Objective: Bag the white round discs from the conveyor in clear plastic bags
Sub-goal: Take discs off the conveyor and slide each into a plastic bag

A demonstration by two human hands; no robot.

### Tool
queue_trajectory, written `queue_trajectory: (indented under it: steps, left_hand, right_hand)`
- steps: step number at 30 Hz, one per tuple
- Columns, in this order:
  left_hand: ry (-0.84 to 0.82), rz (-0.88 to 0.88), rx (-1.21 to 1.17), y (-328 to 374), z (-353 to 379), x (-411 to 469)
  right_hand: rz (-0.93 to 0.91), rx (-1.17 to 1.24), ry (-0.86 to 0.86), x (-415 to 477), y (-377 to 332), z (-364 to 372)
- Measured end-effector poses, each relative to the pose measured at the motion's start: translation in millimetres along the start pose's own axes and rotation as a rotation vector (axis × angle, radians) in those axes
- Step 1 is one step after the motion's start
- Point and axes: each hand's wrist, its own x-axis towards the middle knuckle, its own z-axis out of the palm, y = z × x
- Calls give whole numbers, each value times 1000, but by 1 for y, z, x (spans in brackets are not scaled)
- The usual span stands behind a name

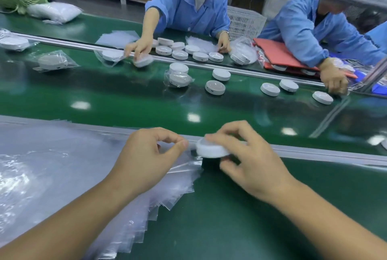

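Now: right hand (249, 159) grips 1 disc (211, 149), fingers curled round its rim, held just above the near rail (314, 153). Left hand (146, 159) is just beside it, thumb and forefinger pressed together, apparently pinching the edge of a bag (182, 166); the film is too blurred to confirm. The bag stack (62, 176) fans out under the left hand. More discs lie loose on the belt (125, 100), well apart from both hands.

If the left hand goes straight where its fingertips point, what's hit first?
Most likely the white round disc held in the right hand, just past the left hand; depth is unclear.
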Motion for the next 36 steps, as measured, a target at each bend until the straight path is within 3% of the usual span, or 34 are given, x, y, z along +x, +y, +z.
queue_trajectory:
  steps: [3, 5, 9, 12, 16, 21, 23, 25, 27, 29, 31, 36]
  left_hand:
    - [-21, 14, -35, 3, 1, -1]
    - [-72, 60, -113, 5, 1, -2]
    - [-299, 133, -334, 8, -2, -3]
    - [-192, 196, -245, 4, 4, -5]
    - [25, 169, -356, 5, 14, -8]
    - [-6, 123, -332, 2, 15, -4]
    - [-13, 148, -138, -4, 12, -2]
    - [14, 243, 206, -11, 5, -1]
    - [-8, 341, 440, -13, -1, 1]
    - [-93, 351, 528, -13, -4, 1]
    - [-198, 345, 574, -16, -3, 0]
    - [-300, 365, 618, -18, 0, 1]
  right_hand:
    - [-140, -133, 14, 1, -16, 3]
    - [-117, -105, 26, 3, -20, 5]
    - [187, 344, 161, 0, -30, 12]
    - [394, 545, 259, 1, -34, 16]
    - [441, 935, 27, 9, -39, 14]
    - [459, 677, -49, 36, -26, 18]
    - [532, 529, -79, 55, -7, 24]
    - [682, 428, -1, 80, 21, 30]
    - [910, 590, 126, 109, 51, 31]
    - [1045, 845, 152, 130, 71, 31]
    - [1029, 872, 43, 140, 77, 34]
    - [802, 722, 83, 117, 36, 47]
